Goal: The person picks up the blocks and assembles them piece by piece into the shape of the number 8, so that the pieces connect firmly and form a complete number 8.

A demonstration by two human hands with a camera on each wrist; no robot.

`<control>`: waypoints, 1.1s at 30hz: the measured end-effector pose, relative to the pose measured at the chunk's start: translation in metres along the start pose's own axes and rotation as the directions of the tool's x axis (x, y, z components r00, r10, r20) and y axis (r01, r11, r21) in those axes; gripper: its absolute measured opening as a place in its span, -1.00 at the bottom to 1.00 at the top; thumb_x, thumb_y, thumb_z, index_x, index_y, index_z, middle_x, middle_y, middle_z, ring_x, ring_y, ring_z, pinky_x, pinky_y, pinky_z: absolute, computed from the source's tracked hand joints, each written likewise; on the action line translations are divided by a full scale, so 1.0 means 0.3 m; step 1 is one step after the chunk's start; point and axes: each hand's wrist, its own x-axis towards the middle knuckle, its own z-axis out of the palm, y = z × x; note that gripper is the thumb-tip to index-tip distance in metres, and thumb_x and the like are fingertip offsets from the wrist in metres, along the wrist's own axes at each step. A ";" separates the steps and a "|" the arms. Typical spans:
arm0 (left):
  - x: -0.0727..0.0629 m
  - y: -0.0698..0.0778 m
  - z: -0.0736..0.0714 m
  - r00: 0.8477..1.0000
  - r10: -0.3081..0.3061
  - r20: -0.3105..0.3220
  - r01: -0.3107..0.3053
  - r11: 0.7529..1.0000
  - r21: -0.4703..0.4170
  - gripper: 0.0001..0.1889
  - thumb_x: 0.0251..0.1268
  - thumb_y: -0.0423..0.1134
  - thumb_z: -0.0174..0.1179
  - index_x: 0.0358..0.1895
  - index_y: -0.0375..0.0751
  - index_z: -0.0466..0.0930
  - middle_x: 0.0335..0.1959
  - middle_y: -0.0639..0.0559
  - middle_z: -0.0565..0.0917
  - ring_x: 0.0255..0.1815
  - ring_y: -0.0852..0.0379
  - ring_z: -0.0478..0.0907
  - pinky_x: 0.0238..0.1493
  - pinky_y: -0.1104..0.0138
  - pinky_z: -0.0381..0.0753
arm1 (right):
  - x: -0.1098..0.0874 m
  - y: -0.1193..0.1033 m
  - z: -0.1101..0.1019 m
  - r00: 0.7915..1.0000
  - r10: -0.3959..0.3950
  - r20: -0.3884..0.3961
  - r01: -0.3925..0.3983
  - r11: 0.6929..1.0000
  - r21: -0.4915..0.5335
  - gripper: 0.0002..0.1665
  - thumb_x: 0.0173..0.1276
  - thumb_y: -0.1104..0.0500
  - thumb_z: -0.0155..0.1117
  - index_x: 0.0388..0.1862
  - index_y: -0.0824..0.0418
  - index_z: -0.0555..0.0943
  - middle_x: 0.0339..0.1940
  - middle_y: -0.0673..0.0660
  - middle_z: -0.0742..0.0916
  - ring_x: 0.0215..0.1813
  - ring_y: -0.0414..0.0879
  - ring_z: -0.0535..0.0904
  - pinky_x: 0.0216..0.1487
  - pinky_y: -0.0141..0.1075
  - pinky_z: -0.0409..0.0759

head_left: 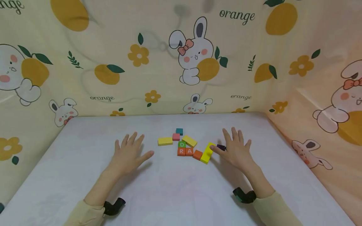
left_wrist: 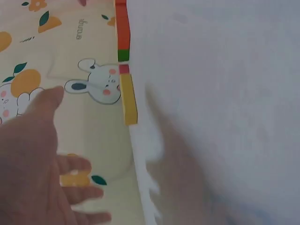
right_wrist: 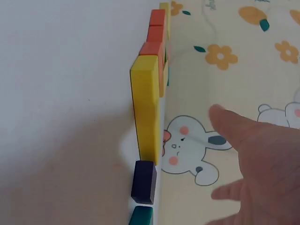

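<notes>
My left hand (head_left: 125,160) is held over the table with its fingers spread, left of a loose group of small blocks, holding nothing. On the other side my right hand (head_left: 237,152) is likewise spread; in the head view its thumb overlaps the bright yellow block (head_left: 206,156), though the right wrist view shows a gap. A dark purple block (right_wrist: 144,182) is partly covered by this hand in the head view. The group also has a green D block (head_left: 182,144), orange R (head_left: 181,152) and A (head_left: 189,152) blocks, and a tilted orange block (head_left: 197,154).
Farther back are a teal block (head_left: 179,131), a pink block (head_left: 176,137) and two pale yellow blocks, one left (head_left: 165,141) and one slanted (head_left: 189,141). Another teal block (right_wrist: 142,216) shows beyond the purple one. Patterned cloth (head_left: 158,72) borders the white table (head_left: 169,194).
</notes>
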 end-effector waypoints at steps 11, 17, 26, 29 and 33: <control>0.063 0.113 0.017 0.978 0.185 0.100 -0.118 0.877 -0.465 -0.27 0.27 0.15 0.29 0.44 -0.05 0.33 0.42 0.06 0.34 0.45 -0.03 0.17 0.32 -0.09 0.23 | 0.030 0.012 0.030 0.963 -0.270 0.019 0.262 0.946 0.190 -0.24 0.32 -0.07 0.37 0.39 0.26 0.41 0.43 0.30 0.38 0.48 0.29 0.10 0.34 0.29 0.06; 0.126 0.136 0.068 0.962 0.231 0.143 -0.099 0.789 -0.606 -0.35 0.26 0.03 0.34 0.38 -0.11 0.42 0.31 -0.02 0.49 0.27 -0.02 0.43 0.17 0.07 0.47 | 0.032 0.029 0.047 0.946 -0.323 0.026 0.307 0.918 0.250 -0.30 0.29 0.02 0.42 0.34 0.26 0.48 0.37 0.21 0.48 0.44 0.25 0.21 0.34 0.21 0.17; 0.181 0.163 0.102 0.962 0.219 0.161 -0.040 0.699 -0.714 -0.46 0.24 -0.16 0.39 0.27 -0.14 0.51 0.21 -0.06 0.56 0.14 -0.04 0.53 0.04 0.17 0.57 | 0.031 0.042 0.052 0.940 -0.339 0.026 0.319 0.907 0.274 -0.31 0.25 0.08 0.46 0.32 0.26 0.49 0.36 0.20 0.49 0.43 0.23 0.24 0.34 0.20 0.17; 0.192 0.167 0.114 0.962 0.213 0.171 -0.019 0.678 -0.735 -0.45 0.21 -0.19 0.42 0.26 -0.20 0.51 0.18 -0.06 0.58 0.10 -0.02 0.56 0.03 0.19 0.57 | 0.034 0.043 0.054 0.946 -0.323 0.021 0.305 0.913 0.272 -0.34 0.26 0.09 0.45 0.31 0.26 0.50 0.33 0.20 0.52 0.41 0.23 0.27 0.33 0.19 0.20; 0.199 0.164 0.128 0.964 0.187 0.188 0.020 0.654 -0.756 -0.44 0.17 -0.22 0.45 0.25 -0.22 0.50 0.15 -0.06 0.60 0.04 0.02 0.60 0.02 0.20 0.57 | 0.042 0.044 0.054 0.954 -0.300 0.007 0.285 0.915 0.286 -0.39 0.28 0.12 0.43 0.28 0.28 0.52 0.28 0.20 0.56 0.36 0.22 0.33 0.30 0.18 0.24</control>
